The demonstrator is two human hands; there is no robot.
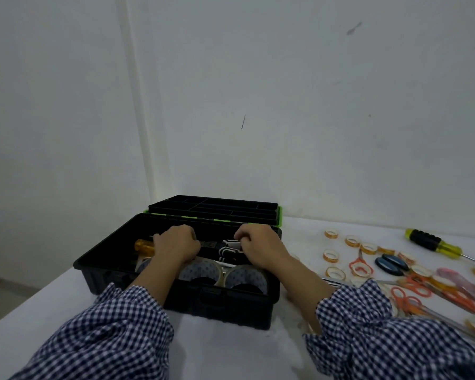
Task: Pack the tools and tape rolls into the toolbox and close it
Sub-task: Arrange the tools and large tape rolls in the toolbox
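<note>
View: head camera, looking down.
Toolbox [137, 272]: black, open, on the white worktop [52, 311], with its lid tipped back.
Left hand [176, 246]: inside the box, fingers curled down; I cannot tell if it holds anything.
Right hand [258, 246]: inside the box, fingers curled round a black-and-white tool [229, 246].
Big tape rolls [200, 270]: in the box, side by side at the near wall.
Orange-handled screwdriver [144, 248]: in the box, just left of the left hand.
Outside the box: small tape rolls [331, 255], scissors [361, 266] and a yellow screwdriver [433, 244], on the right.
</note>
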